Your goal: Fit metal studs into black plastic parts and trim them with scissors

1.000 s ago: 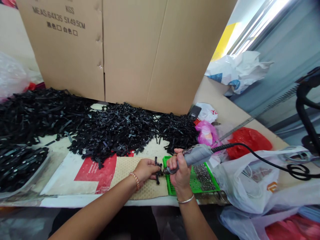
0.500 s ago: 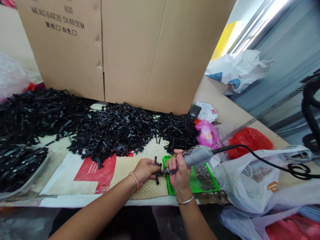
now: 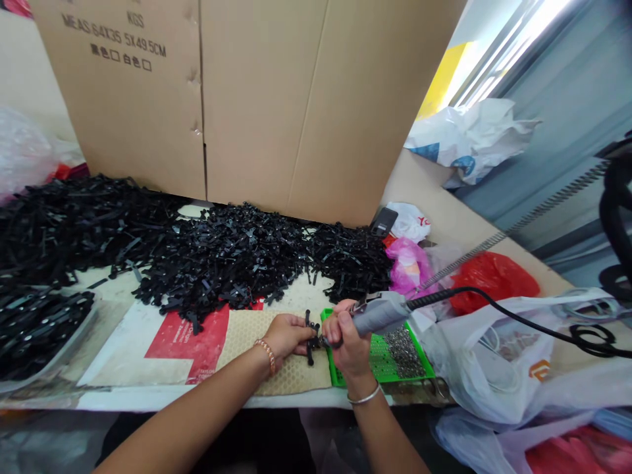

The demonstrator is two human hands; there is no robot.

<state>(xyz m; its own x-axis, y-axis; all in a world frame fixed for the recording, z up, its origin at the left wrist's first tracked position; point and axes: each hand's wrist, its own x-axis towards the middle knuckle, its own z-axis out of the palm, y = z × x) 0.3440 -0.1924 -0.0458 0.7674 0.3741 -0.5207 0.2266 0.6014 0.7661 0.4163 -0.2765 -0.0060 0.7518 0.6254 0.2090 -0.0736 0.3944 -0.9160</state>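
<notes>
My left hand (image 3: 287, 338) pinches a small black plastic part (image 3: 309, 337) with a long bar and a short crosspiece, over a honeycomb-patterned mat (image 3: 291, 380). Wrapped in my right hand (image 3: 349, 342) is a grey electric screwdriver (image 3: 382, 312), lying nearly level with its tip pointing left. The tip meets the right side of the black part; the exact contact is too small to make out. Just beyond my right hand lies a green tray (image 3: 380, 359), with many small metal screws (image 3: 405, 352) heaped at its right end.
Heaps of black parts (image 3: 237, 253) spread along the back, before a large cardboard box (image 3: 257, 99). A clear tub (image 3: 74, 349) of black strips stands at left. The tool's cable (image 3: 523, 319), a coil spring (image 3: 474, 253) and plastic bags (image 3: 498, 368) occupy the right.
The screwdriver and my right hand have shifted slightly left, the tool's rear end moving left and down a little. My left hand and the black part have barely moved.
</notes>
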